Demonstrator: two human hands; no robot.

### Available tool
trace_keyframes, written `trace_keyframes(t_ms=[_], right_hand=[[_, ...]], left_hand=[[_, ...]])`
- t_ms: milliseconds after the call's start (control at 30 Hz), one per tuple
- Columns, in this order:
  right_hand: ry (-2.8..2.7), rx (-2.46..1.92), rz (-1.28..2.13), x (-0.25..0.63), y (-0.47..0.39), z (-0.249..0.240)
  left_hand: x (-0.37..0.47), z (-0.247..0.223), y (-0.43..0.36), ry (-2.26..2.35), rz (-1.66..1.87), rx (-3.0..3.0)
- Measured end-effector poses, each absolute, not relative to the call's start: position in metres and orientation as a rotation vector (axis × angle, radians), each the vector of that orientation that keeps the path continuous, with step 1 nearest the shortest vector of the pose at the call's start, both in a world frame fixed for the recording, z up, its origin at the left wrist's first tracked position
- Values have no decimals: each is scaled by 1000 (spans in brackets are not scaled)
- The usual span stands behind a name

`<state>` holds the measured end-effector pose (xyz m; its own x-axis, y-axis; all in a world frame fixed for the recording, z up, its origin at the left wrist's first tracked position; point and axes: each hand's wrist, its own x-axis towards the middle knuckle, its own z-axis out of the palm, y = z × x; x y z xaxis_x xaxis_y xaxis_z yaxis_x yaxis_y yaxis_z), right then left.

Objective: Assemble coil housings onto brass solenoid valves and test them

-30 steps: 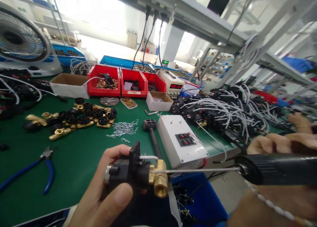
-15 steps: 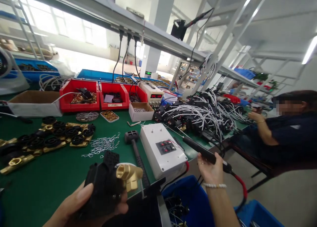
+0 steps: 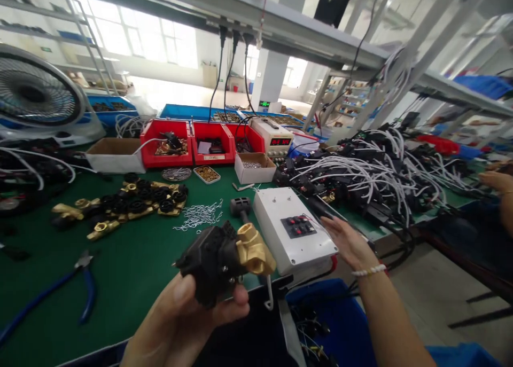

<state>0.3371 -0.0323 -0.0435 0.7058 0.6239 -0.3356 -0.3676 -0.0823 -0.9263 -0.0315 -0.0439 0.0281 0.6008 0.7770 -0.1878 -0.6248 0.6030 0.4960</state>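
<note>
My left hand point(image 3: 176, 313) is wrapped round a black motor valve actuator point(image 3: 206, 260), held above the front edge of the bench. A brass valve body point(image 3: 254, 249) juts from its right side, and a bent metal pin point(image 3: 269, 297) hangs below. My right hand point(image 3: 352, 244), with a beaded bracelet on the wrist, has its fingers stretched out beside the white control box point(image 3: 276, 217). Just behind those fingers lies a black electric screwdriver point(image 3: 320, 207), partly hidden by the hand. Beyond the actuator, a black hammer-like tool point(image 3: 240, 207) rests on the green mat.
Brass valve bodies point(image 3: 136, 201), metal clips point(image 3: 200, 215) and blue-handled pliers point(image 3: 86, 281) lie on the left. Red bins point(image 3: 166, 156) and a power supply point(image 3: 266, 137) stand behind. White-cabled units point(image 3: 352, 169) pile up rightward. A blue crate point(image 3: 340, 324) sits below; a co-worker's hand point(image 3: 497, 180) is far right.
My right hand has lowered the screwdriver behind the white box and its fingers have loosened. My left hand has raised and turned the actuator. The view has swung left, showing the fan and pliers.
</note>
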Motion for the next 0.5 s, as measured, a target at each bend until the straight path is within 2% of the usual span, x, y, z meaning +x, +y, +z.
trace_keyframes(t_ms=[200, 300, 400, 500], right_hand=[[-643, -1519, 442, 303, -31, -9], [-1084, -1419, 333, 253, -48, 22], [-1448, -1234, 564, 202, -68, 45], [-1548, -1149, 731, 170, -80, 51]], left_hand=[[-23, 24, -44, 293, 849, 435], [-23, 22, -46, 348, 937, 535], [-27, 22, -52, 425, 1023, 717], [-31, 22, -59, 469, 1063, 850]])
